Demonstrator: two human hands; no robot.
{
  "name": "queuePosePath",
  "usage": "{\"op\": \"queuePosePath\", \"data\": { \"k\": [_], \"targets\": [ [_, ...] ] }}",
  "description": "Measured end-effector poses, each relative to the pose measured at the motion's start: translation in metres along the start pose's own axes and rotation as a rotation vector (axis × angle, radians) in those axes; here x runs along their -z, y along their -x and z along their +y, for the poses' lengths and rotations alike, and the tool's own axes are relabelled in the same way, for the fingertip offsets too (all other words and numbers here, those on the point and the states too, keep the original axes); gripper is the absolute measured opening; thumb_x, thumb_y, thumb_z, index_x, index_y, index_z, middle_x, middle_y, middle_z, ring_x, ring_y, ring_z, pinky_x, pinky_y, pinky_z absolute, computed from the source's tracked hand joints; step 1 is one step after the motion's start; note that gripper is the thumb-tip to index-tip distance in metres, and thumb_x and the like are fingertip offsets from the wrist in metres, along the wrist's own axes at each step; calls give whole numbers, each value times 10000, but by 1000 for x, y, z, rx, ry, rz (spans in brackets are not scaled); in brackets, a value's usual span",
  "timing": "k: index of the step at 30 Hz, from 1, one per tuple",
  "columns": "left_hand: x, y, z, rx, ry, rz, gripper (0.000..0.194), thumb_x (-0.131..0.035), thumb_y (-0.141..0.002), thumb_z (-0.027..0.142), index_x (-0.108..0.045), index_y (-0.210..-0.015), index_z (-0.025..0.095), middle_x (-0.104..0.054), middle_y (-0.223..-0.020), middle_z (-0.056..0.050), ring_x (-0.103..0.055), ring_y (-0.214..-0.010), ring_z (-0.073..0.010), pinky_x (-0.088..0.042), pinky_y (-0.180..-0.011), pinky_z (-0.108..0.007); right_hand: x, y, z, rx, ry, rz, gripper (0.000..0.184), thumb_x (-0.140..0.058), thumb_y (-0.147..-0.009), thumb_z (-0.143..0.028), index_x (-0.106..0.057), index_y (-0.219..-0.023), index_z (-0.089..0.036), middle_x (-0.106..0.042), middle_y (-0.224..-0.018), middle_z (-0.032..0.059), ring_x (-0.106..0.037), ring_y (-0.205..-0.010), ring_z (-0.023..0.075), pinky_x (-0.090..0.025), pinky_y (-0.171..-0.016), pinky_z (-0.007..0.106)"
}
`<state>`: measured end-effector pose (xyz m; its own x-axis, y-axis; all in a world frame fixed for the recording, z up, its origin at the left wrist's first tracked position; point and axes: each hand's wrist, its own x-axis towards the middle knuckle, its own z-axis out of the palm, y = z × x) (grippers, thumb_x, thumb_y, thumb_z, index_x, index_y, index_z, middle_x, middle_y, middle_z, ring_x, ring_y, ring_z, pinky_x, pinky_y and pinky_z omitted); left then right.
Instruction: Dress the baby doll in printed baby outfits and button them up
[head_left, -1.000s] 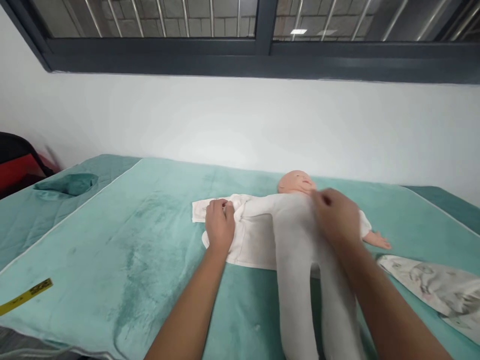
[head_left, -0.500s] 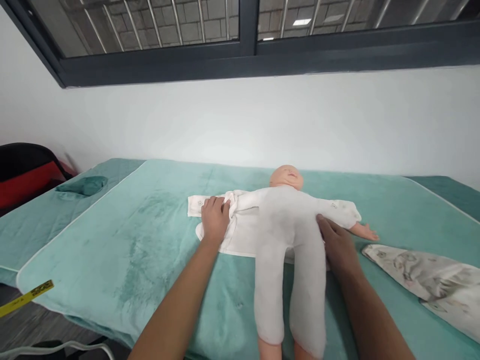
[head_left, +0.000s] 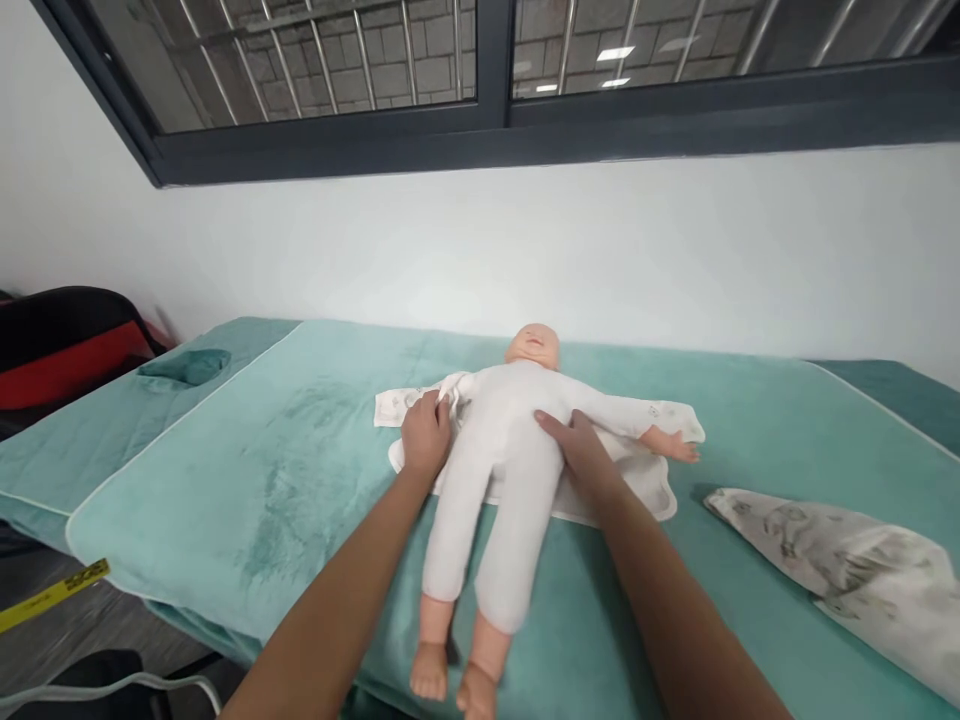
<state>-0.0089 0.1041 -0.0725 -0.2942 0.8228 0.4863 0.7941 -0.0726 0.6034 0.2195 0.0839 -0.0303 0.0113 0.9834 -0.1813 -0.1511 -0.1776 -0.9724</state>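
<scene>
A baby doll with a white cloth body lies on its back, head towards the wall and bare feet towards me. Spread beneath it is a white baby shirt. One sleeve covers the doll's arm on the right, and the small hand sticks out past its cuff. My left hand is closed on bunched shirt cloth by the doll's other shoulder, where a flat sleeve end shows beyond my fingers. My right hand grips the doll's side, thumb on its front; the other fingers are partly hidden.
A green plush cover lies over the bed against the white wall. A folded patterned garment rests at the right. Above is a dark window frame. A black and red item stands far left, with yellow tape below.
The doll has shifted left over the shirt, its legs now slanting left and its feet in view. My right hand moved left with it; my left hand stayed near the same spot.
</scene>
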Motion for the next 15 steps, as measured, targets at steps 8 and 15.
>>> {"op": "queuePosePath", "data": {
  "k": [8,15],
  "targets": [
    [9,-8,6,116,183,-37,288,-398,-941,380,-577,-837,180,-607,-760,-30,-541,-745,-176,-403,-700,-285,5,-14,20,48,19,-62,430,-748,-685,-457,-520,-978,-239,-668,-1111,89,-652,-1042,283,-588,-851,417],
    [14,-44,62,82,291,-129,294,-415,-919,330,-513,-682,188,-529,-661,11,-487,-657,-135,-392,-638,-249,6,-13,22,166,169,-126,374,-676,-729,-494,-522,-941,-227,-692,-1025,68,-661,-944,256,-581,-780,391]
  ]
}}
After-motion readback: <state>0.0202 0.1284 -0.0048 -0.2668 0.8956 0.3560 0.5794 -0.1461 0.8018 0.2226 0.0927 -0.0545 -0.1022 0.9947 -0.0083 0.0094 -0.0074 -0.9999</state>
